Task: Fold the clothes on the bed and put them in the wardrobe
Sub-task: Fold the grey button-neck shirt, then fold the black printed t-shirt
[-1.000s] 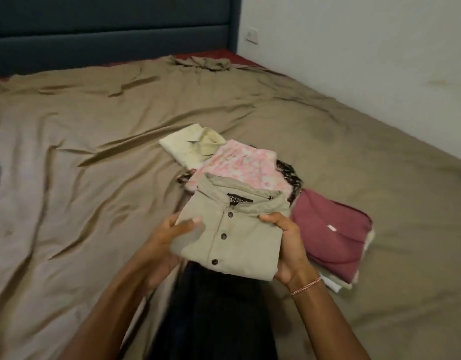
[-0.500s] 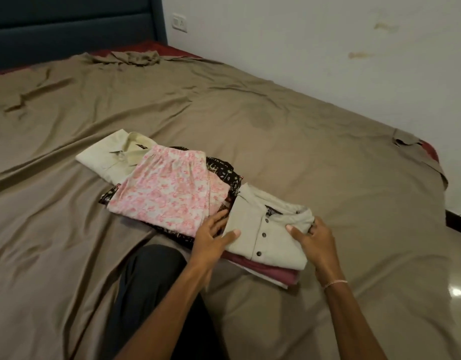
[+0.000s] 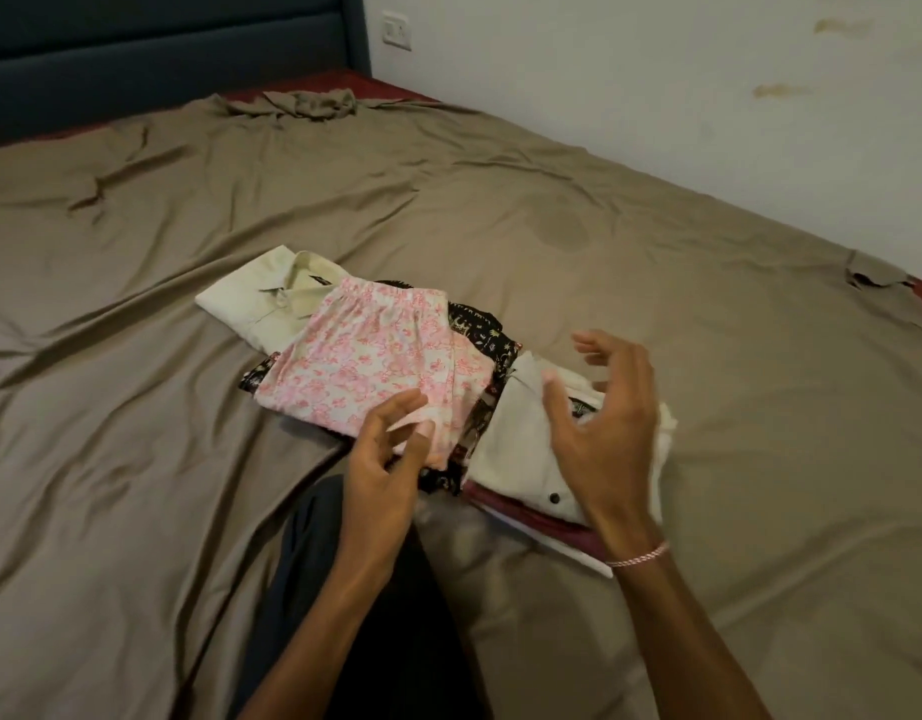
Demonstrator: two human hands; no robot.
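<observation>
1. Both hands have been lifted off the cream shirt (image 3: pixel 510 449) since the earlier frame, and the shirt has been left lying on its pile.
2. The bed (image 3: pixel 552 226) is covered with a creased brown sheet, and all the folded clothes are laid on it near the middle. A dark blue headboard (image 3: pixel 162 54) is seen at the far end and a white wall (image 3: pixel 656 96) along the right side.
3. A dark cloth (image 3: pixel 386 615) is seen at the near edge, between the two arms.
4. The pink flowered cloth (image 3: pixel 375 366) is folded and laid on top of a black patterned cloth (image 3: pixel 474 324). It is also laid partly over a pale green shirt (image 3: pixel 256 304), which sticks out at the far left.
5. The cream shirt is folded and laid on a dark red cloth (image 3: pixel 542 522), with a white cloth (image 3: pixel 578 556) under that. This pile is set just beside the black patterned cloth.
6. The right hand (image 3: pixel 604 439) is held in the air over the cream shirt, with its fingers spread and nothing held.
7. The left hand (image 3: pixel 391 459) is held over the near corner of the pink flowered cloth. Its fingers are loosely bent and nothing is gripped. Whether the cloth is touched cannot be told.
8. A thin bracelet (image 3: pixel 638 556) is worn on the right wrist.
</observation>
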